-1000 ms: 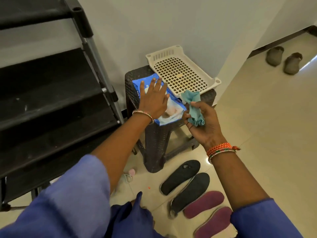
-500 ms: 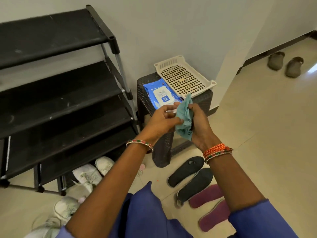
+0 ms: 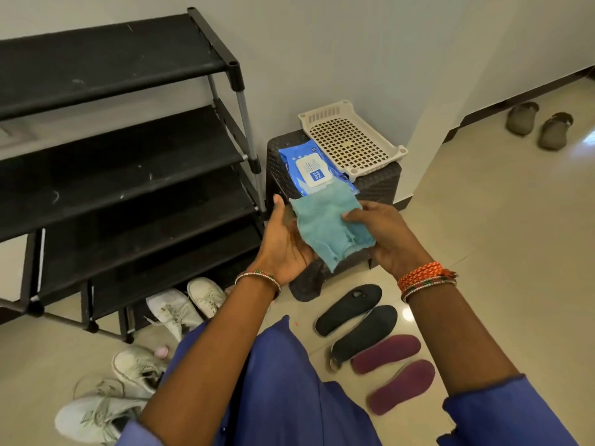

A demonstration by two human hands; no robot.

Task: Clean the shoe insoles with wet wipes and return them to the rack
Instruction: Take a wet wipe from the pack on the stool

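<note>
A teal wet wipe is spread out between my hands, in front of the dark stool. My left hand lies palm up under its left side. My right hand pinches its right edge with thumb on top. The blue wipes pack lies closed on the stool. On the floor below, two black insoles and two maroon insoles lie in a row. The black shoe rack stands at the left with bare shelves.
A white perforated tray rests on the stool's back half. White sneakers lie on the floor under and in front of the rack. Two grey slippers sit by the far wall at the right.
My left hand left the wipes pack and joined my right. The crumpled wipe has been unfolded flat between both hands. The view dropped and swung left, showing the rack and sneakers.
</note>
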